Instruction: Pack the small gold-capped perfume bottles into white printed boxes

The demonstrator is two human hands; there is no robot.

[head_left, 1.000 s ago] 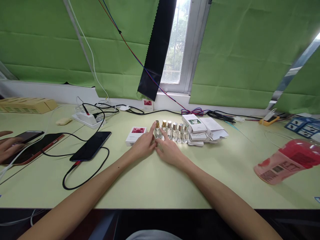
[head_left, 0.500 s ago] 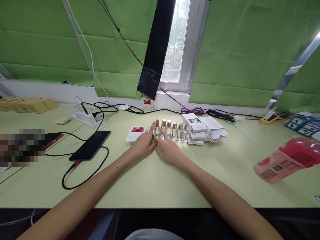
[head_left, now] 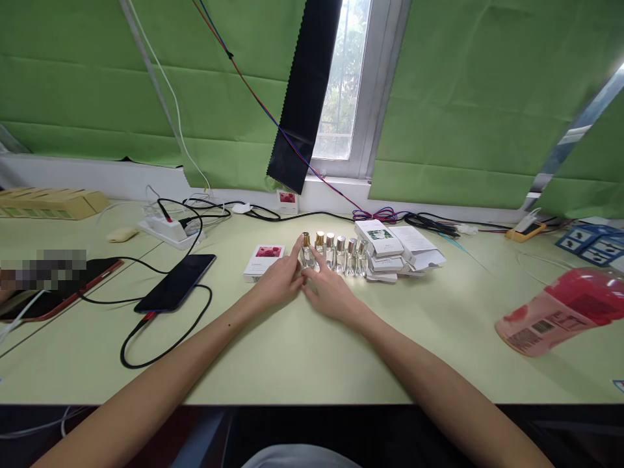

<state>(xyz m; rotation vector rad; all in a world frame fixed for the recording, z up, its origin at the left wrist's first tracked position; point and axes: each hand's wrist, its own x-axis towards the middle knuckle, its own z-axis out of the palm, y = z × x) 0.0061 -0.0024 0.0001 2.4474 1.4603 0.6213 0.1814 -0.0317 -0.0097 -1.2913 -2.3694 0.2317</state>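
Observation:
Several small clear glass perfume bottles with gold or silver caps stand upright in a row. The leftmost, a gold-capped perfume bottle, is held between my two index fingers. My left hand rests on the table with its index finger along that bottle's left side. From the right, my right hand reaches its index finger to the same bottle; the other fingers are curled and the two thumbs nearly meet. Just left of my left hand lies a white box with a red flower picture.
Stacked white boxes and a paper sheet lie right of the bottles. A black phone with a cable lies left, near a power strip. A pink-labelled bottle stands at right. Another phone lies far left, near a pixelated area.
My hands and the perfume bottles stay in place. At the far left, more of the red-edged phone shows beside the pixelated area.

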